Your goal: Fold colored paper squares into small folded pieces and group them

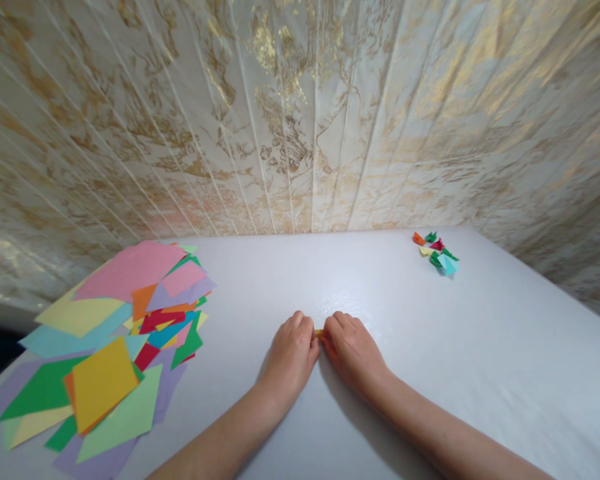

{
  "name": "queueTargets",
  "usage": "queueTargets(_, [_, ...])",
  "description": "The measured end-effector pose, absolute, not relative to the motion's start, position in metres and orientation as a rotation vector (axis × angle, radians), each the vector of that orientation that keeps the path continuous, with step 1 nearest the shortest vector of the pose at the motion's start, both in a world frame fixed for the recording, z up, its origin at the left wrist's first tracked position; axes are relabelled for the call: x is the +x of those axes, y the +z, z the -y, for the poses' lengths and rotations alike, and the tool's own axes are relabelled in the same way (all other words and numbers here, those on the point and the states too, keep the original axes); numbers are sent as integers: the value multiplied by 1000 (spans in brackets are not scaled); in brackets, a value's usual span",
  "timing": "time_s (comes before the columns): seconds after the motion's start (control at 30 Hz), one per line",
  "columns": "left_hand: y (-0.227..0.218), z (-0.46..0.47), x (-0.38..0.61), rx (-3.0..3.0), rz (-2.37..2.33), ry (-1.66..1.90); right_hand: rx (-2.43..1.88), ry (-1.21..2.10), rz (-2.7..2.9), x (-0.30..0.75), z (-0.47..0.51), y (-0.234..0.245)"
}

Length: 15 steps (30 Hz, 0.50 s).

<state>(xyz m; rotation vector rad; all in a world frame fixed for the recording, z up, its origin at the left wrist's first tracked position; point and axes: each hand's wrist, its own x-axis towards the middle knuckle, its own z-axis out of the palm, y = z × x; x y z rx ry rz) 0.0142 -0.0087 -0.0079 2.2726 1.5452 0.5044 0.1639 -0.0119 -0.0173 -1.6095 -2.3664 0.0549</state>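
Observation:
Both hands meet over the middle of the white table [250,280], fingers curled inward. Between them a small piece of yellow paper [319,333] shows as a narrow strip; the rest of it is hidden by the fingers. My left hand [295,343] is closed on its left end. From the other side my right hand [349,343] grips the right end, knuckles up. How the paper is folded cannot be made out.
Loose coloured paper sheets and scraps lie heaped at the left, with a yellow sheet [105,380] and a large pink sheet [135,270] on top. Several small folded paper pieces [449,265] sit at the back right. A gold-patterned curtain [290,133] hangs behind the table.

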Motion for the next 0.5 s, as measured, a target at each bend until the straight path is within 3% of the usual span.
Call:
queueTargets(0.17, [-10, 9, 11, 2287, -1521, 501, -1619, 55, 2381, 163, 13, -14])
queueTargets(0.37, [-8, 6, -2, 2142, -1286, 652, -1435, 454, 2209, 180, 14, -12])
queueTargets(0.5, [-8, 4, -5, 2115, -1285, 682, -1401, 529, 2186, 187, 15, -10])
